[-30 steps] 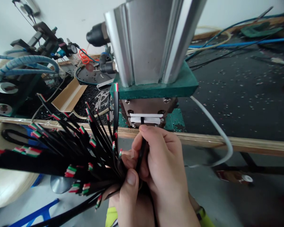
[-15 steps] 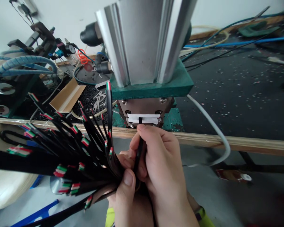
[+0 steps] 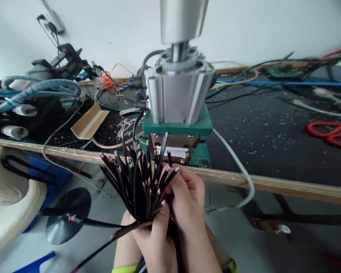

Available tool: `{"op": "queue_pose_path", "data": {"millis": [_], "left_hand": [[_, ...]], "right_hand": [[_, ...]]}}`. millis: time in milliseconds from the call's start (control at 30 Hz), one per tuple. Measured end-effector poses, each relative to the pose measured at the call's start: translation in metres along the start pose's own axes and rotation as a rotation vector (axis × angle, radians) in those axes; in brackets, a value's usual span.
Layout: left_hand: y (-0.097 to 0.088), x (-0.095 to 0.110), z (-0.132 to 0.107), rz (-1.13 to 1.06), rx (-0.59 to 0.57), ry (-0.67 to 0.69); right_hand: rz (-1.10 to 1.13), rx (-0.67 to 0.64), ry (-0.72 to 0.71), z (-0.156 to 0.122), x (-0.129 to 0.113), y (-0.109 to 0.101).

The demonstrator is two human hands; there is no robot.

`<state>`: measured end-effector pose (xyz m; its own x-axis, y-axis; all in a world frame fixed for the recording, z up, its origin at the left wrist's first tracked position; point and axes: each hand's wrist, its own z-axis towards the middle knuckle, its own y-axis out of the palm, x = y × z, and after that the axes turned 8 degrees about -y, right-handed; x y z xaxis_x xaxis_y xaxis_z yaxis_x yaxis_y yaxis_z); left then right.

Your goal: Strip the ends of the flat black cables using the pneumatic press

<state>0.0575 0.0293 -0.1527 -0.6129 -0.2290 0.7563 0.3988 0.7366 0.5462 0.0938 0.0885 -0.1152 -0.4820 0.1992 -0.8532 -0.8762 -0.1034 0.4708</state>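
Note:
My left hand [image 3: 156, 235] is closed around a thick bundle of black cables [image 3: 142, 189]. Their ends fan upward, showing red, white and green wire tips. Two cables stick out to the left of the bunch. Beside it, my right hand [image 3: 189, 193] is closed with thumb and fingers pinched on a single black cable [image 3: 169, 157]. That cable's end is at the white slotted strip [image 3: 176, 152] low on the front of a press [image 3: 174, 98] with a silver cylinder and green plate. Cables partly cover the right fingertips; whether the end is inside the slot I cannot tell.
Red-handled scissors [image 3: 329, 132] lie on the black bench right. Left of the press are a cardboard piece [image 3: 90, 121], white scraps and another machine [image 3: 31, 102] with blue hoses. A grey cable [image 3: 238, 163] loops over the wooden bench edge [image 3: 230, 176].
My view has shifted back, so the press looks smaller and more of it shows. The cable bundle has swung from pointing left to nearly upright. Both hands keep their grips.

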Motion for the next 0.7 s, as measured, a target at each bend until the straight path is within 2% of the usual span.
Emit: {"op": "queue_pose_path", "data": {"millis": [67, 200, 333, 400, 467, 567, 700], "left_hand": [[-0.002, 0.004, 0.001, -0.005, -0.003, 0.023], [0.000, 0.023, -0.005, -0.005, -0.178, -0.043], [0.002, 0.033, -0.011, -0.037, -0.149, 0.012], [-0.001, 0.033, -0.011, -0.011, -0.176, 0.057], [-0.006, 0.035, -0.010, 0.017, -0.178, 0.088], [-0.014, 0.040, -0.009, 0.056, -0.166, 0.139], [-0.021, 0.047, -0.003, 0.131, -0.306, 0.251]], "right_hand": [[-0.019, -0.051, -0.052, -0.005, -0.002, -0.001], [-0.052, -0.088, -0.172, -0.013, -0.006, 0.003], [-0.077, -0.108, -0.219, -0.016, -0.006, 0.006], [-0.103, -0.117, -0.221, -0.015, -0.006, 0.005], [-0.184, -0.120, -0.179, -0.011, -0.005, 0.004], [-0.396, -0.168, -0.023, -0.003, 0.001, 0.002], [-0.515, -0.327, 0.124, 0.008, 0.019, 0.005]]}}
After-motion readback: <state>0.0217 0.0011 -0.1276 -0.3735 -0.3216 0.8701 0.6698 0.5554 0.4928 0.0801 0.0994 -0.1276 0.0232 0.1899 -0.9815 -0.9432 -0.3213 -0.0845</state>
